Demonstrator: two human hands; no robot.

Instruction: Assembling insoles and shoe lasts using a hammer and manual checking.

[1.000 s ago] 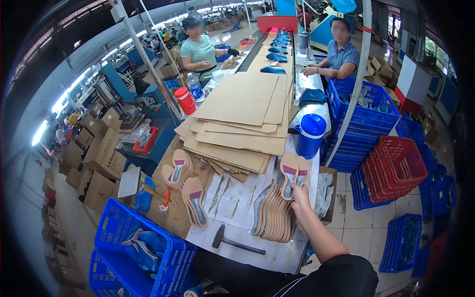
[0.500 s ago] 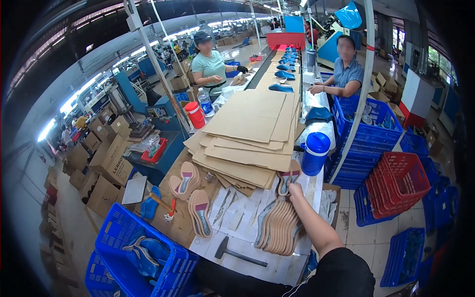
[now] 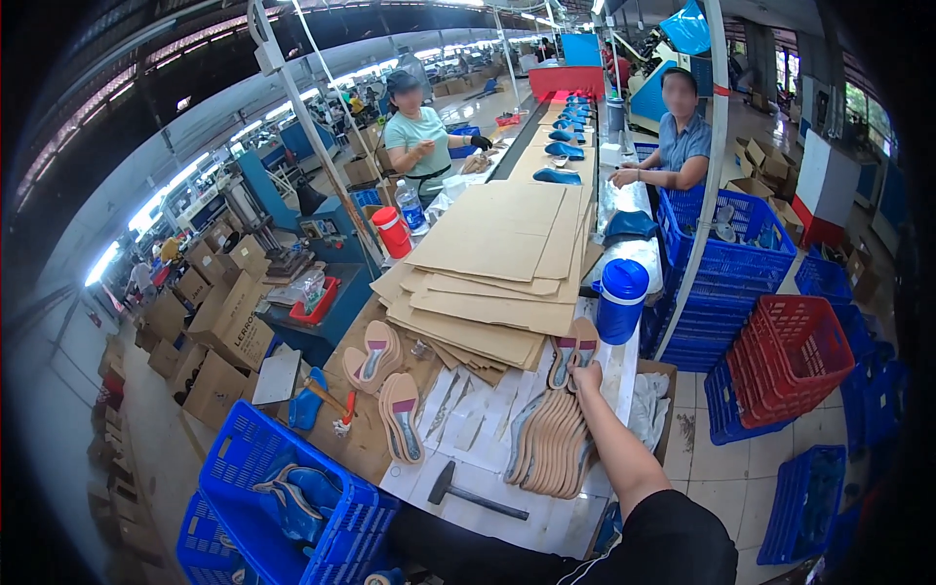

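My right hand (image 3: 587,377) reaches to the far right part of the worktable, its fingers closed on the near end of a pair of shoe insoles (image 3: 575,343). These are tan with purple and grey patches. Just nearer to me a row of several insoles (image 3: 548,445) stands packed on edge. Two more small piles of insoles, one at the left (image 3: 374,357) and one nearer (image 3: 399,417), lie on the table. A hammer (image 3: 478,494) rests near the front edge. My left hand is out of view.
Stacked cardboard sheets (image 3: 487,234) cover the table's far part, with a blue jug (image 3: 621,300) at their right. A blue crate (image 3: 283,487) holding blue shoe parts stands at front left. Red crates (image 3: 790,361) stand at right. Two co-workers flank the line beyond.
The view has shifted slightly. My right hand stays at the pair of insoles, which now show a little more side by side. The co-worker at the left has raised a hand slightly.
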